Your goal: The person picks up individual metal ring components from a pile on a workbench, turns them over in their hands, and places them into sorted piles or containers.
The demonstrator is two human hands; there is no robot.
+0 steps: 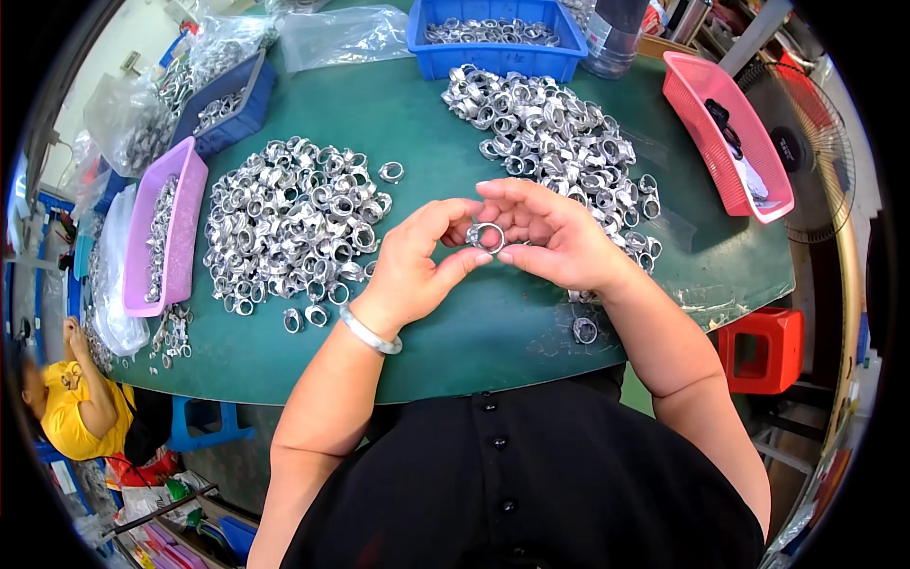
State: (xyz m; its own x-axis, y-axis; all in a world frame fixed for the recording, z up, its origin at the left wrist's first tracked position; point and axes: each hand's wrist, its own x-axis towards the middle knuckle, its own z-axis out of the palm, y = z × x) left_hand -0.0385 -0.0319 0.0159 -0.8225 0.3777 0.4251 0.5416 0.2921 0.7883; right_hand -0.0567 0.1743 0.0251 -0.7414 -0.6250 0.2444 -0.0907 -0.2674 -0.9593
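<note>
A small silver metal ring (500,230) is held up between my two hands over the middle of the table. My left hand (417,254), a pale bangle at its wrist, pinches it between thumb and fingers. From the other side, the curled fingers and thumb of my right hand (561,242) close around its edge; part of their contact is hidden. A large heap of similar metal rings (289,223) lies left of my hands. Another heap (550,128) spreads behind and beside my right hand. One loose ring (585,330) rests close to the table's near edge, below my right wrist.
On the green table (455,351) stand a blue bin (498,64) of rings, a purple basket (142,284), a dark blue bin (248,119) and a pink basket (697,142). A fan (806,152) and red stool (773,351) are rightward. A person in yellow (81,412) sits far left.
</note>
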